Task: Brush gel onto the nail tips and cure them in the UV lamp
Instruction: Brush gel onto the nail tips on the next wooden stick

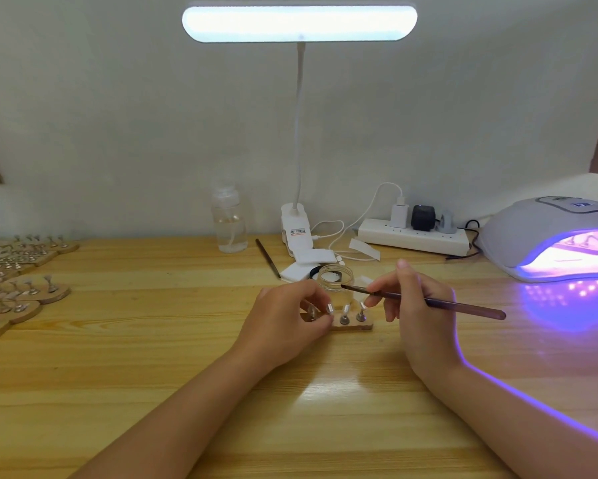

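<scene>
Both forearms reach in from six o'clock and converge toward the middle. The left hand (287,314) lies palm down, its fingers curled toward three o'clock and pinching something small at their tips. The right hand (416,305) stands on its outer edge, thumb pointing to twelve o'clock, fingers curled toward nine o'clock in a pen grip.
</scene>
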